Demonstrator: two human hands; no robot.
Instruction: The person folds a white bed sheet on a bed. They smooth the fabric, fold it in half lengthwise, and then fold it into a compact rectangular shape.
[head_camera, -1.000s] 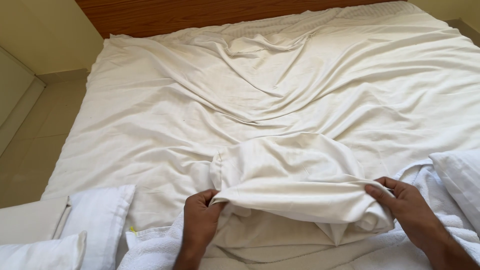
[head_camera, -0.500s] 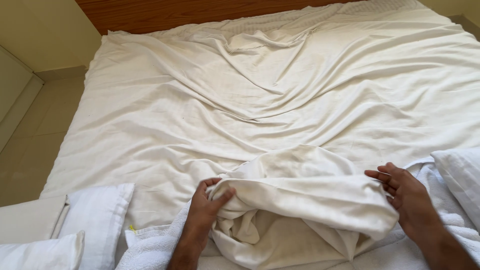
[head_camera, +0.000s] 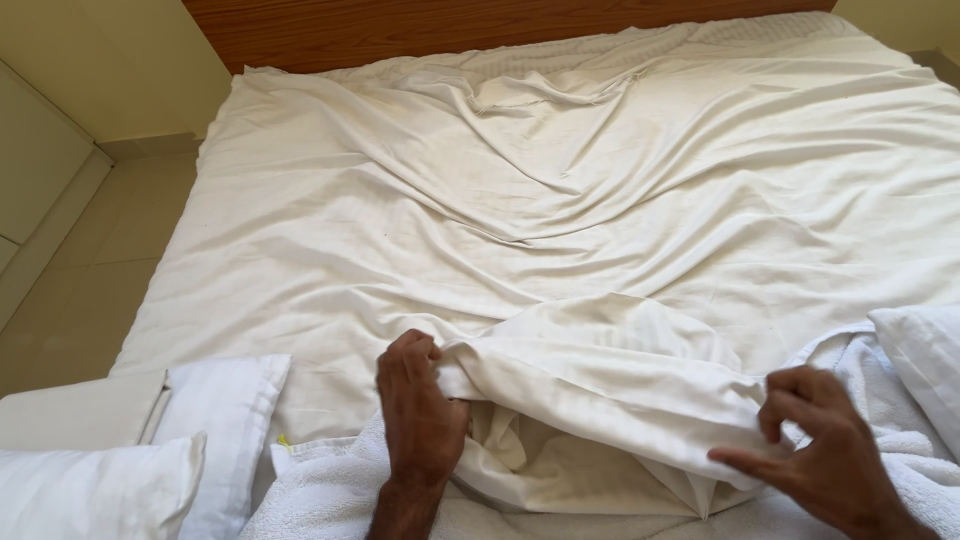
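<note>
Left hand (head_camera: 420, 410) is clenched on the folded edge of the rumpled white cotton bedsheet (head_camera: 600, 380), which lies bunched at the near end of the bed (head_camera: 560, 200); right hand (head_camera: 825, 450) pinches the same hem between thumb and forefinger. Best done, I'd judge, with even grips and the hem taut between them, clear of the white terry towel (head_camera: 320, 490) and white pillows (head_camera: 215, 410).
</note>
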